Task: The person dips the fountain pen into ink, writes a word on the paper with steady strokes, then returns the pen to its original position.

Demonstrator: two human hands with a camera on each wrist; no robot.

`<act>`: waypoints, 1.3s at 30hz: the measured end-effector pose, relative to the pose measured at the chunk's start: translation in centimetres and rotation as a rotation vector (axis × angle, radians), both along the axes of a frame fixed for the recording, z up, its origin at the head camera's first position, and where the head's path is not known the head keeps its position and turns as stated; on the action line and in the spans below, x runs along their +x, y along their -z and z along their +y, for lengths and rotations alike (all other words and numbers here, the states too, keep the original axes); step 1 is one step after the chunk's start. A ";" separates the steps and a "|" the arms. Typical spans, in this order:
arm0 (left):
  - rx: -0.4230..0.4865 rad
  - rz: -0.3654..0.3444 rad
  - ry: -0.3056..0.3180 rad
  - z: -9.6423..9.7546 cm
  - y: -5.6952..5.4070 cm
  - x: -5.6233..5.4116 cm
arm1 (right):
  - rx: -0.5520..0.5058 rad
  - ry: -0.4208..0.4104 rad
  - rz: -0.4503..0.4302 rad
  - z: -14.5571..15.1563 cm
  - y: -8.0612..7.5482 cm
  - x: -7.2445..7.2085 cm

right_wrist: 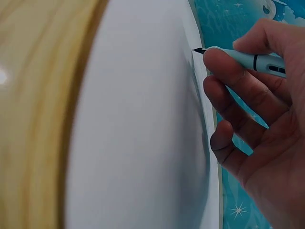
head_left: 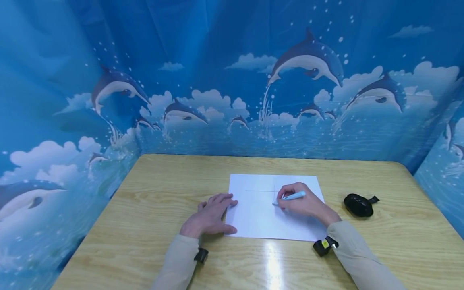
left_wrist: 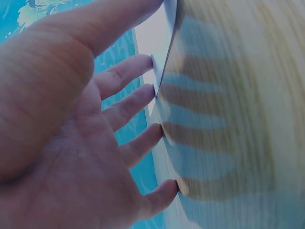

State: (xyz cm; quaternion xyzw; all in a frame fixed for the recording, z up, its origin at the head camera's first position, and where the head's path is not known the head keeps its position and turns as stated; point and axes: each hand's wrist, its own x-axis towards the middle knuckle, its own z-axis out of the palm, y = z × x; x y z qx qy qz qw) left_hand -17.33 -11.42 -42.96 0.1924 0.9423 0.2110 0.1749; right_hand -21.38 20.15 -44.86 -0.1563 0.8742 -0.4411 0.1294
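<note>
A white sheet of paper (head_left: 253, 219) lies on the wooden table, with a thin horizontal line and a short vertical line drawn near its upper middle. My right hand (head_left: 299, 201) pinches a light blue pen (head_left: 294, 195) over the sheet. In the right wrist view the dark nib of the pen (right_wrist: 245, 58) meets the paper (right_wrist: 133, 119), and thumb and forefinger hold its barrel. My left hand (head_left: 214, 215) rests at the sheet's left edge with fingers spread. In the left wrist view its fingertips (left_wrist: 153, 93) touch the paper's edge and the tabletop.
A black oval case (head_left: 358, 205) with a small strap sits on the table (head_left: 163, 181) to the right of the paper. Behind the table hangs a blue curtain (head_left: 224, 133) printed with dolphins. Small black cameras are worn at both wrists.
</note>
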 end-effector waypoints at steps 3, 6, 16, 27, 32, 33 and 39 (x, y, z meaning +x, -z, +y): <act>0.000 -0.001 0.000 0.0 0.0 0.0 | -0.010 -0.005 0.003 0.0 0.1 0.1; -0.002 0.000 0.001 0.0 0.0 0.0 | -0.020 -0.013 0.006 0.1 0.2 0.1; -0.005 0.006 -0.001 0.0 -0.1 -0.1 | -0.038 -0.027 0.012 0.1 0.1 0.3; -0.001 0.010 -0.001 0.0 -0.2 -0.2 | -0.055 -0.042 0.012 0.0 -0.1 0.4; -0.001 0.006 -0.003 0.1 -0.2 -0.2 | -0.053 -0.046 0.012 0.0 0.0 0.5; -0.001 0.007 -0.002 0.1 -0.2 -0.2 | -0.054 -0.047 0.012 0.0 0.1 0.5; -0.002 0.005 -0.003 0.1 -0.2 -0.2 | -0.060 -0.066 0.012 -0.1 0.3 0.6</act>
